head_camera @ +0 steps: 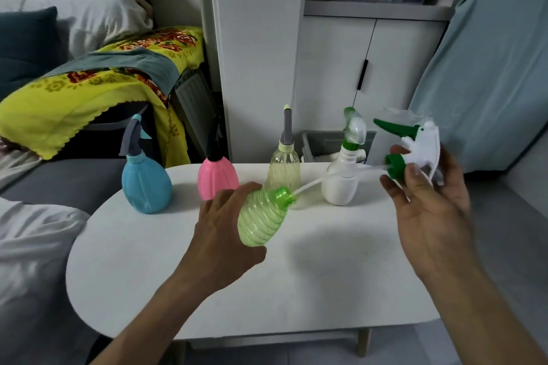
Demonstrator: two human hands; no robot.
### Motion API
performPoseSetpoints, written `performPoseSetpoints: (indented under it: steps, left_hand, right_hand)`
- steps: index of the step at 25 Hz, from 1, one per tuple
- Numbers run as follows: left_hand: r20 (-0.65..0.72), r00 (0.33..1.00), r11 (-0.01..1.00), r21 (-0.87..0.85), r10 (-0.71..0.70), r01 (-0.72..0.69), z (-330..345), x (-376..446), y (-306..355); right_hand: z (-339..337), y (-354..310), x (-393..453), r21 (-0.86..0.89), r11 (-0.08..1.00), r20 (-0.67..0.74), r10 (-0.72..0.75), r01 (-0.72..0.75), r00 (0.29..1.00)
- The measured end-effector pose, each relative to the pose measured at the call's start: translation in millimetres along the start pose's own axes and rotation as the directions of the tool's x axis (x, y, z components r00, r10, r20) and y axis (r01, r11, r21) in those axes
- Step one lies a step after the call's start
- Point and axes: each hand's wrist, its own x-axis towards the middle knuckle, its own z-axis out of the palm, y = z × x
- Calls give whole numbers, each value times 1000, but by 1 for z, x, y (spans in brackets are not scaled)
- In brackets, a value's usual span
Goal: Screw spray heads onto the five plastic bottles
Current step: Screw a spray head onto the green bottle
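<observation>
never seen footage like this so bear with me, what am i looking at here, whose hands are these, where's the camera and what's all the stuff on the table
There is no machine here: a person works with two bare hands. The single picture comes from a wide-angle camera worn on their head, looking forward and down, so the arms reach in from the bottom.

On the white table four bottles stand in a row with spray heads already on: a blue bottle, a pink bottle, a clear yellowish bottle and a white bottle.

The left hand holds the fifth, a ribbed green bottle, tilted, its neck open. The right hand holds a white and green spray head; its thin tube reaches to the bottle's mouth. It is not yet screwed on.
</observation>
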Motion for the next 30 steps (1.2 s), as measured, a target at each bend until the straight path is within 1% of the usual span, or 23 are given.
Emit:
performPoseSetpoints:
  steps: [3, 7, 11, 13, 19, 23, 26, 30]
  left_hand:
    - [-7, 1000, 1000, 10, 28, -28, 0, 0, 6]
    - [-35, 997, 997, 10, 72, -72, -1, 0, 9]
    - [-28, 999, 999, 23, 40, -39, -2, -3, 6]
    - [-32, 999, 998, 53, 38, -36, -3, -4, 3]
    - [-28, 994, 984, 149, 104, -99, -6, -7, -3]
    - [-18, 986, 973, 167, 165, -160, -5, -9, -1]
    - [-4, 988, 970, 188, 156, -152, -2, -10, -2]
    - [22, 993, 960, 253, 120, -121, -2, -10, -4]
  right_hand:
    - [7, 8, -5, -3, 1000, 66, 19, -19, 998]
    - [17, 32, -18, -137, 987, 150, 106, -85, 983]
    - [25, 50, -29, -273, 956, 231, 178, -112, 957]
    - [28, 51, -31, -311, 945, 254, 186, -102, 949]
    - [26, 42, -29, -399, 915, 347, 219, -68, 912]
    - [24, 34, -28, -431, 902, 389, 212, -26, 896]
    - [26, 34, -33, -442, 897, 415, 187, 18, 890]
    - [31, 37, -39, -524, 846, 427, 163, 97, 889]
